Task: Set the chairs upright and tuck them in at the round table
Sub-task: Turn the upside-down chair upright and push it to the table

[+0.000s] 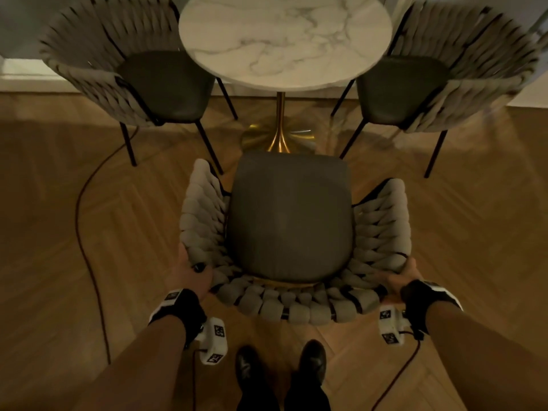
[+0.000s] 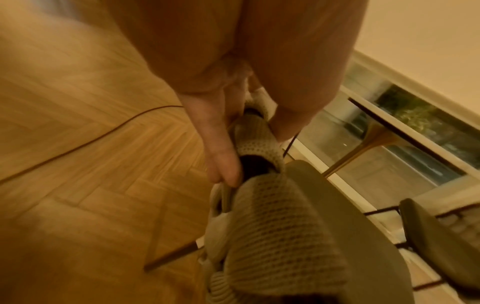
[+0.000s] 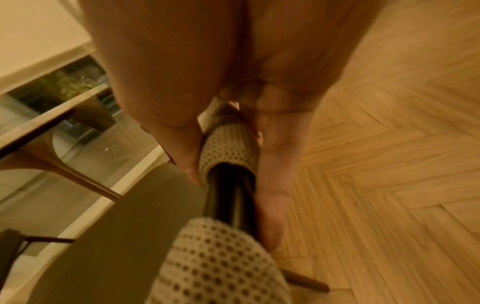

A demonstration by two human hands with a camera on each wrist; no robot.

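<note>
A chair [image 1: 289, 221] with a dark seat and a woven beige backrest stands upright in front of me, its seat facing the round marble table [image 1: 284, 40]. My left hand [image 1: 189, 269] grips the left end of the backrest rim [image 2: 257, 139], thumb inside and fingers outside. My right hand [image 1: 401, 277] grips the right end of the rim, thumb and fingers round the woven cord and black frame tube [image 3: 231, 193]. The seat's front edge lies near the table's gold pedestal [image 1: 280, 134]. Two more upright chairs stand at the table, one on the left [image 1: 127, 72] and one on the right [image 1: 444, 81].
Herringbone wood floor [image 1: 89, 218] lies all around. A dark cable [image 1: 84, 232] runs across the floor on the left, and another trails from my right wrist [image 1: 397, 378]. My shoes [image 1: 281, 363] stand just behind the chair. A white skirting and low windows [image 2: 405, 123] back the table.
</note>
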